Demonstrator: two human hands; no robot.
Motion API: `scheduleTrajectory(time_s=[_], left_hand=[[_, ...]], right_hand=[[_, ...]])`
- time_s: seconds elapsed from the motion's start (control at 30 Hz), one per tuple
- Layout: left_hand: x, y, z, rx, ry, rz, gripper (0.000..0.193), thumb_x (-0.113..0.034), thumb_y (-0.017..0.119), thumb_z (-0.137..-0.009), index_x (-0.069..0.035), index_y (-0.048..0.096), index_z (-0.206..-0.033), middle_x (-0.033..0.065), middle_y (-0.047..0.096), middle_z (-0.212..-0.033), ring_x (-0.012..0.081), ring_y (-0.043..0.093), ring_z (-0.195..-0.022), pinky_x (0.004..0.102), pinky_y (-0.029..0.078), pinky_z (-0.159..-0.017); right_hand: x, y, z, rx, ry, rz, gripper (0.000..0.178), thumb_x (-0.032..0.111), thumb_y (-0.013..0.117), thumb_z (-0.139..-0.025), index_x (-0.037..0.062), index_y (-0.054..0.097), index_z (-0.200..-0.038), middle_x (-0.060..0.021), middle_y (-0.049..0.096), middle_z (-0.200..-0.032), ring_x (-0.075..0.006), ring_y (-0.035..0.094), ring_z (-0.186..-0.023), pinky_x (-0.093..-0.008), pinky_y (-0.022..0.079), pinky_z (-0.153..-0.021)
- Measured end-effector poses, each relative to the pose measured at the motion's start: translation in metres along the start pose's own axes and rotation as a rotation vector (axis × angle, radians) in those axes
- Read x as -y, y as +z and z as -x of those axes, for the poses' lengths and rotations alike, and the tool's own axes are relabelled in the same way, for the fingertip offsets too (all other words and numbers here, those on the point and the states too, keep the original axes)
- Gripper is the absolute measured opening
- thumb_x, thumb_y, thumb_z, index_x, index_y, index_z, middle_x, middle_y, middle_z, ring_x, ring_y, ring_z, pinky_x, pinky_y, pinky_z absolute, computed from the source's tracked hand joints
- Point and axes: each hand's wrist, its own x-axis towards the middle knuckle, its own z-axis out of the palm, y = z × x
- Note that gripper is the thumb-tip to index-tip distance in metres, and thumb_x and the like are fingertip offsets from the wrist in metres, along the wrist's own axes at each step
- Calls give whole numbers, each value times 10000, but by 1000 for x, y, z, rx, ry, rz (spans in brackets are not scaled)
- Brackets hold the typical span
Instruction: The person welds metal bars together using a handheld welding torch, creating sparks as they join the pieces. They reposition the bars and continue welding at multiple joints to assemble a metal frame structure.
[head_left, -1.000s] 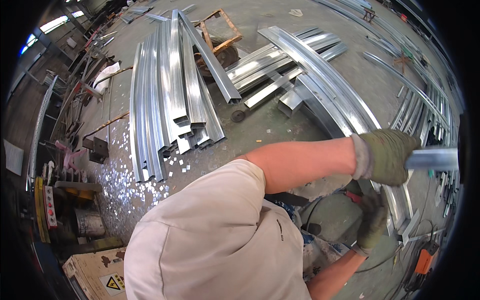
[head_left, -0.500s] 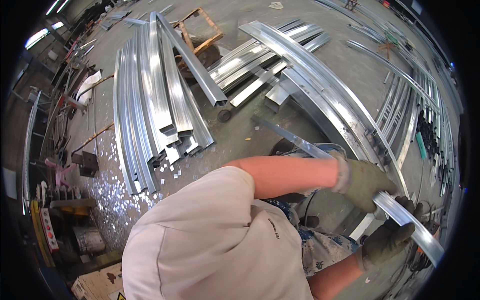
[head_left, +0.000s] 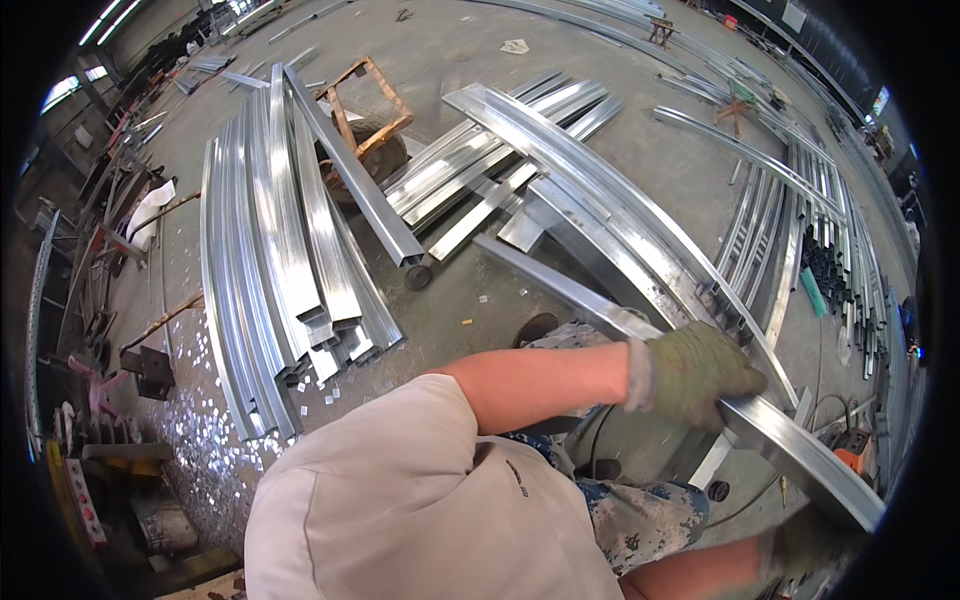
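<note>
My left hand (head_left: 700,378), in a green-grey work glove, is closed around a long silvery metal tube (head_left: 800,450). The tube runs from beyond my left forearm, under the hand and down to the lower right rim. My right hand (head_left: 815,545), also gloved, is low at the right, beside the tube's near end. It is blurred and dim, so its fingers and any contact with the tube cannot be made out. Past my left hand lies a stack of long metal profiles (head_left: 640,210).
Another pile of metal profiles (head_left: 250,230) lies at the left, with shiny offcuts (head_left: 215,430) scattered around it. A rusty wheeled frame (head_left: 405,118) stands behind. More thin profiles (head_left: 750,225) lie at the right, near an orange tool (head_left: 852,452) and a cable. Camouflage-clad legs (head_left: 650,520) are below me.
My right hand has moved down and away from its grip on the tube. The tube has turned, showing a broader side. My left hand still grips it, and the whole view has shifted.
</note>
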Motion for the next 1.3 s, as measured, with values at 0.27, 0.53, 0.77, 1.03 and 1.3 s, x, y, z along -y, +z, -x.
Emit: scheduleTrajectory(time_s=[0.27,0.53,0.77,1.03,1.3], left_hand=[[19,-36,-48,4,151,-251,576,-322,815,-789,-115,672,-1307,128,744,-1013,355,708,-1017,500,551,-894],[189,-27,-47,67,78,-296,616,-231,845,-754,-205,704,-1353,138,763,-1062,391,701,-1005,499,543,-902],[277,-34,-19,140,-177,-356,579,-166,877,-720,-127,728,-1278,137,756,-1092,361,692,-1035,468,542,-922],[341,-15,-16,246,-352,-459,585,-219,827,-755,-162,693,-1322,111,740,-1211,357,659,-1130,474,505,-978],[380,9,-29,291,-391,-473,617,-216,839,-754,-197,673,-1349,126,737,-1192,354,661,-1143,472,508,-982]], right_hand=[[-19,-53,-2,385,236,-322,551,377,674,-1023,-36,587,-1377,-159,645,-1388,-301,581,-1320,-497,403,-1207],[-185,-121,12,456,548,-79,489,16,647,-992,-24,535,-1466,-217,641,-1415,-324,644,-1264,-473,477,-1156],[-278,-58,46,53,1176,-50,723,410,758,-988,93,441,-1556,-164,549,-1485,-331,562,-1334,-537,513,-1080],[-350,-32,47,69,1319,289,732,547,757,-960,54,547,-1458,-192,619,-1380,-358,636,-1211,-498,552,-1022],[-386,-24,36,24,1329,467,492,483,669,-1042,70,621,-1307,-132,703,-1167,-275,683,-982,-451,579,-908]])
